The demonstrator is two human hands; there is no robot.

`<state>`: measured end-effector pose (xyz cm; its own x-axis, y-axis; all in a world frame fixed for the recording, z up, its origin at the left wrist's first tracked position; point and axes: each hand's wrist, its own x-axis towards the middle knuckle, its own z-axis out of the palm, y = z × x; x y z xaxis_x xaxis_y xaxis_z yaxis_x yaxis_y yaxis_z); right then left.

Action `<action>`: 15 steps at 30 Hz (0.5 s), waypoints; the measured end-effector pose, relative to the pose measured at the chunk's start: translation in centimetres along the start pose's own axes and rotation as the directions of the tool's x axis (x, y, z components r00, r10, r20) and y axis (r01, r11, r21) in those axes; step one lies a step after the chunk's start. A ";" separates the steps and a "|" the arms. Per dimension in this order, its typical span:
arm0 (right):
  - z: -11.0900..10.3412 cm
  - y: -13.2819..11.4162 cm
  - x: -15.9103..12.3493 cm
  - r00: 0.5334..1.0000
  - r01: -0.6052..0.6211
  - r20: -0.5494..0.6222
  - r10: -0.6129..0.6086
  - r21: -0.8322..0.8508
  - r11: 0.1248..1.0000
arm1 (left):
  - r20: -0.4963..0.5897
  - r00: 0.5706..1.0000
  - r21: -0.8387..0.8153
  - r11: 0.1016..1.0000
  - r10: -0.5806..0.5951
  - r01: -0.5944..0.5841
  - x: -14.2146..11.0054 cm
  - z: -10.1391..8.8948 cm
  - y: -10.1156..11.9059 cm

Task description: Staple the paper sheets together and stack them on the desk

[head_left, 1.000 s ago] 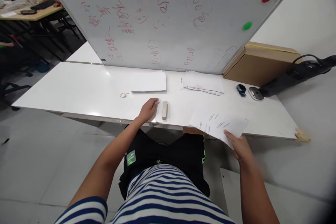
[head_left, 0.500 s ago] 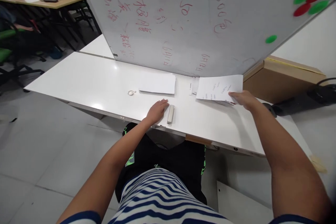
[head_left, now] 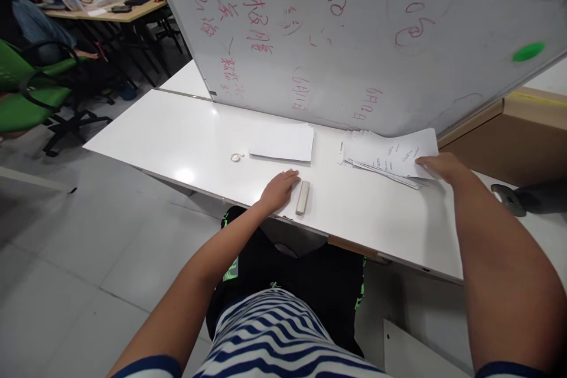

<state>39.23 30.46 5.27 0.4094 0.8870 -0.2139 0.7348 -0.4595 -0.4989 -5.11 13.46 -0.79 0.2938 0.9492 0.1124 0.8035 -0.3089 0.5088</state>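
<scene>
My right hand [head_left: 436,166] grips the right edge of a printed sheet of paper [head_left: 394,147]. Beneath it the edges of more paper sheets [head_left: 390,174] fan out on the white table. My left hand [head_left: 280,190] rests on the tabletop, fingers stretched forward and holding nothing. Just right of those fingers lies a slim pale stapler-like bar [head_left: 303,198], its kind not clear. Beyond the left hand is a neat stack of blank white paper [head_left: 283,143]. A small coiled white cord [head_left: 237,157] sits left of that stack.
A whiteboard [head_left: 274,29] with red writing stands along the table's [head_left: 177,130] far side. At right are a cardboard box [head_left: 522,136] and a black object [head_left: 540,196]. Green chairs [head_left: 39,91], a wooden desk [head_left: 128,15] and other people are at far left.
The view has shifted, so things appear farther right or left alike. The sheet in my right hand has come down onto the pile, whose edges now show fanned. My left hand stays put.
</scene>
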 end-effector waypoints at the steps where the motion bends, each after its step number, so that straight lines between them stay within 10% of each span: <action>1: 0.2 -0.1 0.1 0.999 -0.029 0.018 0.030 -0.025 0.999 | -0.003 1.000 -0.002 1.000 0.002 -0.002 0.0 0.0 0.0; 15: 1.4 -0.2 -0.8 0.999 -0.009 0.038 0.010 -0.026 1.000 | -0.042 0.999 0.008 1.000 0.016 -0.016 -0.2 0.4 -0.2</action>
<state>38.04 29.94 4.40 0.3961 0.8833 -0.2509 0.7445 -0.4689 -0.4753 -5.11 13.35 -1.28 0.2847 0.9457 0.1566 0.8026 -0.3245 0.5005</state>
